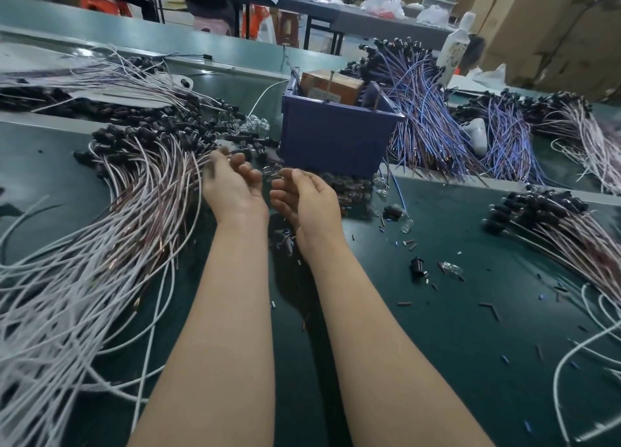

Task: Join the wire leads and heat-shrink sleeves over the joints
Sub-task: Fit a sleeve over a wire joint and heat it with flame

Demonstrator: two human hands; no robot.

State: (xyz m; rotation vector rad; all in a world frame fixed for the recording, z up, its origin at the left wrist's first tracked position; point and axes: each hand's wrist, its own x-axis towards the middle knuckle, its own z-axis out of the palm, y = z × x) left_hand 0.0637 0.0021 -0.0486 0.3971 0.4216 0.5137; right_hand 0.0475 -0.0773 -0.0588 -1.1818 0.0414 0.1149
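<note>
Both my forearms reach out over the green bench. My left hand (232,186) hovers at the right edge of a big fan of white-pink wire leads with black sockets (134,207), fingers loosely curled with their tips next to the wires. My right hand (307,199) is close beside it, thumb up and fingers loosely curled, with nothing visible between them. Short dark heat-shrink sleeves (408,245) lie scattered on the mat to the right. Small clear bulbs (255,125) lie beyond my left hand.
A blue plastic bin (336,140) holding a brown box stands just beyond my hands. Blue-purple wire bundles (426,120) lie behind it to the right, and another pink bundle (557,234) at the right. A loose black socket (416,266) and a clear bulb (452,268) are nearby.
</note>
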